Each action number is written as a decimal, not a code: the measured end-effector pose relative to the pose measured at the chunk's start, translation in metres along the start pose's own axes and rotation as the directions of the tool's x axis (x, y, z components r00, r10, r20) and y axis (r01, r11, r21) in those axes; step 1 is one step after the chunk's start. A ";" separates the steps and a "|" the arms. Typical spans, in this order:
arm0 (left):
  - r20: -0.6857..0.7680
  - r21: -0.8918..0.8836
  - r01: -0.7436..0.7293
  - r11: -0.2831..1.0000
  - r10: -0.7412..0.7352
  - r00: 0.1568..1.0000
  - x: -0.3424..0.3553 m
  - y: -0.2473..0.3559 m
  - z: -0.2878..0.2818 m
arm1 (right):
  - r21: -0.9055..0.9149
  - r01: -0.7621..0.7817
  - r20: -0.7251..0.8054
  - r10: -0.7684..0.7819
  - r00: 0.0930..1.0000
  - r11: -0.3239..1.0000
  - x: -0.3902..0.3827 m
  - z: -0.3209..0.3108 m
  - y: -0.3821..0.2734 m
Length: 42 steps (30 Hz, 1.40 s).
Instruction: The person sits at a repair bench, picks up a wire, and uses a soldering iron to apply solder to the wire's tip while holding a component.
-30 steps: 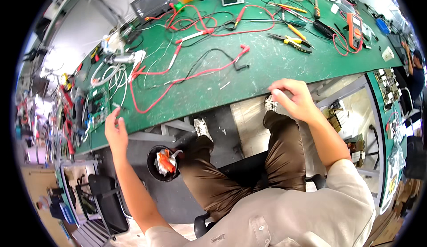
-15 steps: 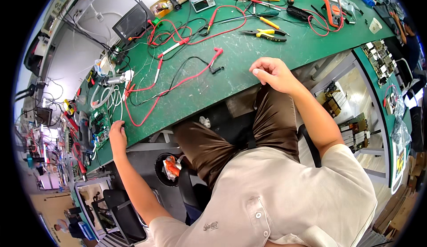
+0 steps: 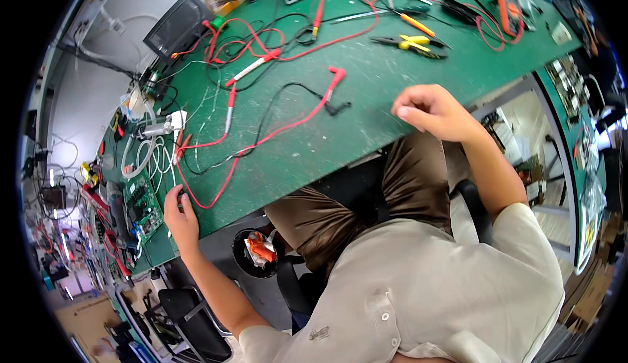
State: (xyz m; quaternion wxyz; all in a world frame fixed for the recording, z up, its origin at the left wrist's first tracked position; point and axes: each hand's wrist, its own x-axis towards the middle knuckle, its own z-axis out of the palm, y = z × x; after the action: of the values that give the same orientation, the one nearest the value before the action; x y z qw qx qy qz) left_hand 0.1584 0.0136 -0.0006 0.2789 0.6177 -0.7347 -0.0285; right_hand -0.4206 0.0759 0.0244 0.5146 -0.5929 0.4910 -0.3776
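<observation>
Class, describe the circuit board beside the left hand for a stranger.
Find the left end of the green workbench. Just left of the person's left hand lies the circuit board. Unlike the looping white cables nearby, it is flat and green, with dark components.

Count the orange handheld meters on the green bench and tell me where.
1 in view: the orange meter is toward the right rear of the green bench, beyond the right hand. Others could be hidden in the clutter at the left.
</observation>
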 end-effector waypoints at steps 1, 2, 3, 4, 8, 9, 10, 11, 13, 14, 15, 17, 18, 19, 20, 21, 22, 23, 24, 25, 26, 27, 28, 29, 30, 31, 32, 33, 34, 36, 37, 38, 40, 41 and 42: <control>-0.011 -0.007 0.011 1.000 -0.011 1.000 0.000 -0.002 0.000 | -0.036 0.052 -0.007 -0.053 0.999 0.998 0.005 0.002 -0.002; -0.023 -0.014 0.024 1.000 -0.024 0.999 0.000 -0.004 0.000 | -0.099 0.104 -0.012 -0.106 0.994 0.990 0.012 0.005 -0.004; -0.032 -0.020 0.031 0.999 -0.032 0.999 0.000 -0.005 -0.001 | -0.159 0.154 -0.020 -0.159 0.987 0.975 0.019 0.009 -0.007; -0.042 -0.035 0.017 0.999 -0.019 0.999 0.000 -0.004 0.000 | -0.209 0.212 -0.004 -0.218 0.976 0.955 0.026 0.014 -0.011; -0.050 -0.050 -0.027 0.998 0.025 0.998 -0.003 -0.008 0.005 | -0.321 0.401 0.084 -0.396 0.915 0.858 0.050 0.033 -0.026; -0.062 -0.048 -0.036 0.998 0.033 0.998 -0.002 -0.007 0.006 | -0.334 0.429 0.105 -0.419 0.902 0.839 0.051 0.037 -0.025; -0.073 -0.044 -0.046 0.998 0.043 0.996 0.000 -0.002 0.006 | -0.338 0.430 0.108 -0.419 0.902 0.837 0.050 0.039 -0.024; -0.083 -0.040 -0.058 0.997 0.055 0.995 -0.002 0.004 0.004 | -0.342 0.429 0.109 -0.418 0.902 0.836 0.049 0.039 -0.021; -0.133 -0.048 -0.039 0.998 0.032 0.991 -0.002 0.021 -0.002 | -0.364 0.417 0.090 -0.414 0.906 0.833 0.048 0.032 -0.023; -0.157 -0.044 -0.017 0.999 0.010 0.987 -0.003 0.028 -0.009 | -0.367 0.404 0.078 -0.405 0.911 0.838 0.047 0.030 -0.024; -0.175 -0.046 0.006 0.999 -0.014 0.985 -0.005 0.037 -0.015 | -0.370 0.383 0.063 -0.389 0.919 0.846 0.043 0.028 -0.025; -0.120 -0.142 -0.099 0.985 0.082 0.989 -0.003 0.078 -0.011 | -0.370 0.412 0.075 -0.415 0.907 0.832 0.039 0.026 -0.026; -0.066 -0.196 -0.153 0.969 0.143 0.988 -0.005 0.109 -0.006 | -0.365 0.427 0.086 -0.427 0.900 0.827 0.037 0.029 -0.027; -0.020 -0.254 -0.203 0.946 0.205 0.979 -0.007 0.136 0.004 | -0.382 0.442 0.116 -0.432 0.894 0.812 0.037 0.032 -0.026; 0.037 -0.335 -0.224 0.915 0.250 0.967 -0.010 0.160 0.017 | -0.396 0.458 0.150 -0.437 0.887 0.796 0.039 0.037 -0.024; 0.096 -0.414 -0.235 0.879 0.299 0.949 -0.011 0.182 0.030 | -0.405 0.472 0.181 -0.438 0.881 0.783 0.040 0.042 -0.023; 0.130 -0.426 -0.240 0.872 0.322 0.938 -0.015 0.196 0.039 | -0.422 0.475 0.213 -0.425 0.880 0.772 0.042 0.049 -0.024; 0.156 -0.446 -0.249 0.860 0.349 0.924 -0.016 0.206 0.050 | -0.453 0.511 0.216 -0.466 0.858 0.731 0.045 0.056 -0.021; 0.153 -0.442 -0.270 0.856 0.368 0.917 -0.015 0.216 0.062 | -0.489 0.540 0.218 -0.503 0.836 0.685 0.049 0.063 -0.014; 0.150 -0.437 -0.288 0.852 0.385 0.911 -0.014 0.223 0.071 | -0.521 0.567 0.224 -0.539 0.812 0.638 0.052 0.071 -0.010; 0.101 -0.409 -0.360 0.839 0.433 0.895 -0.012 0.224 0.080 | -0.541 0.552 0.222 -0.525 0.821 0.634 0.055 0.078 -0.009; 0.106 -0.396 -0.349 0.849 0.420 0.901 -0.012 0.226 0.083 | -0.561 0.542 0.243 -0.502 0.830 0.625 0.058 0.083 -0.007; 0.111 -0.383 -0.339 0.859 0.407 0.907 -0.012 0.227 0.086 | -0.581 0.533 0.263 -0.478 0.838 0.615 0.062 0.088 -0.005; 0.115 -0.370 -0.328 0.869 0.393 0.912 -0.012 0.228 0.088 | -0.600 0.525 0.283 -0.453 0.845 0.604 0.064 0.091 -0.005; 0.112 -0.366 -0.330 0.870 0.394 0.913 -0.013 0.227 0.089 | -0.632 0.530 0.319 -0.433 0.843 0.566 0.066 0.094 -0.007; 0.108 -0.363 -0.333 0.871 0.394 0.913 -0.014 0.226 0.091 | -0.642 0.539 0.334 -0.433 0.837 0.546 0.068 0.095 -0.005; 0.105 -0.359 -0.335 0.871 0.394 0.913 -0.014 0.225 0.092 | -0.651 0.548 0.350 -0.433 0.831 0.526 0.069 0.096 -0.004; 0.103 -0.364 -0.335 0.869 0.395 0.913 -0.015 0.225 0.092 | -0.660 0.556 0.365 -0.431 0.825 0.505 0.070 0.096 -0.002; 0.101 -0.369 -0.336 0.867 0.396 0.912 -0.015 0.226 0.093 | -0.653 0.570 0.361 -0.456 0.813 0.499 0.068 0.096 0.000; 0.097 -0.370 -0.340 0.865 0.399 0.912 -0.015 0.226 0.093 | -0.643 0.593 0.348 -0.504 0.790 0.485 0.063 0.094 0.003; 0.095 -0.365 -0.343 0.865 0.401 0.911 -0.015 0.226 0.094 | -0.645 0.602 0.345 -0.523 0.779 0.471 0.062 0.095 0.004; 0.093 -0.361 -0.347 0.866 0.404 0.910 -0.015 0.226 0.094 | -0.648 0.610 0.342 -0.541 0.768 0.457 0.060 0.096 0.006; 0.097 -0.355 -0.332 0.874 0.387 0.917 -0.013 0.228 0.094 | -0.662 0.611 0.335 -0.558 0.759 0.434 0.054 0.098 0.007; 0.099 -0.352 -0.324 0.878 0.379 0.920 -0.013 0.229 0.094 | -0.673 0.604 0.332 -0.556 0.762 0.426 0.049 0.099 0.006; 0.102 -0.355 -0.327 0.876 0.383 0.918 -0.012 0.230 0.094 | -0.683 0.600 0.331 -0.557 0.762 0.415 0.047 0.099 0.005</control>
State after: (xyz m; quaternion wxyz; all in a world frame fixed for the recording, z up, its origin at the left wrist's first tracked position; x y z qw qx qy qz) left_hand -0.0874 0.0497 0.0043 0.3155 0.4117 -0.8414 -0.1517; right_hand -0.3162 0.0544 -0.0013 0.0684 -0.8920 0.3529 -0.2743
